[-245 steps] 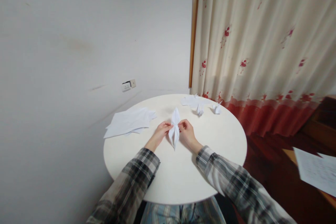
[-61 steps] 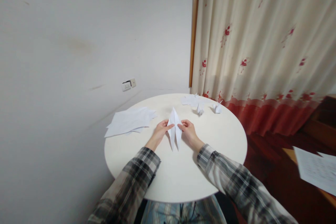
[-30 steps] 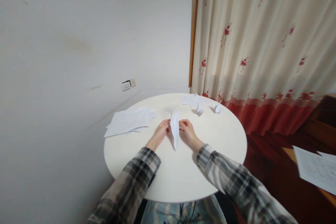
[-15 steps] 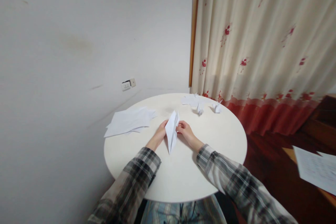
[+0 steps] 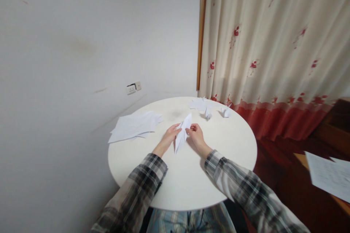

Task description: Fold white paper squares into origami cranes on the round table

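Between my hands, above the middle of the round white table, is a folded piece of white paper, long and pointed at both ends. My left hand grips its left edge, the thumb lying across the paper. On the other side my right hand pinches the right edge with thumb and fingers. The paper is tilted, its upper tip leaning to the right. The fingers behind it are partly hidden.
A stack of white paper sheets lies on the table's left side. Toward the back right stand folded paper figures near a flat white sheet. A wall borders the left, a curtain the back right. Written papers lie lower right.
The folded paper has turned, its upper tip swinging right and its lower tip rising slightly. My left thumb now shows on top of it, and my right hand has shifted a little rightward.
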Available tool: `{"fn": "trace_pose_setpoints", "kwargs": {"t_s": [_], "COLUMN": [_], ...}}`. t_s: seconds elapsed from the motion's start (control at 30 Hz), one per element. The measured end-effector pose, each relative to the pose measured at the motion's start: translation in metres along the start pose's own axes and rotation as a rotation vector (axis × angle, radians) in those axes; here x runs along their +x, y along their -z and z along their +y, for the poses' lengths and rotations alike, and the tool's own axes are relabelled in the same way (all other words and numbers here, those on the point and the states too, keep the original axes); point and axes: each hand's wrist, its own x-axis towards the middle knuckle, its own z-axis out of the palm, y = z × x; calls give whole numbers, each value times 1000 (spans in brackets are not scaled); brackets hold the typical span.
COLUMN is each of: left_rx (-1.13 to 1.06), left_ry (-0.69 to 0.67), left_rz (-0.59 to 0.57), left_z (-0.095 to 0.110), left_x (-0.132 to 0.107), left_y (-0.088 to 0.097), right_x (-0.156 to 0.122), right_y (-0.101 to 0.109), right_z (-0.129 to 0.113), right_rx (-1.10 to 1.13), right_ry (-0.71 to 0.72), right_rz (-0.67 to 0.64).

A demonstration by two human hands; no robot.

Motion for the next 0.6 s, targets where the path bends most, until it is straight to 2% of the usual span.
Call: {"fn": "trace_pose_setpoints", "kwargs": {"t_s": [0.13,0.33,0.6], "left_rx": [6,46,91], "left_ry": [7,-84,-67], "left_rz": [33,36,-56], "left_z": [-3,-3,-4], "left_x": [2,3,3], "left_y": [3,5,6], "right_x": [0,-1,-5], "right_y": [1,2,6], "right_z": [2,0,-8], "right_rx": [5,-40,-167], "right_ry": [-11,3,63], "right_rz": [-8,40,-84]}}
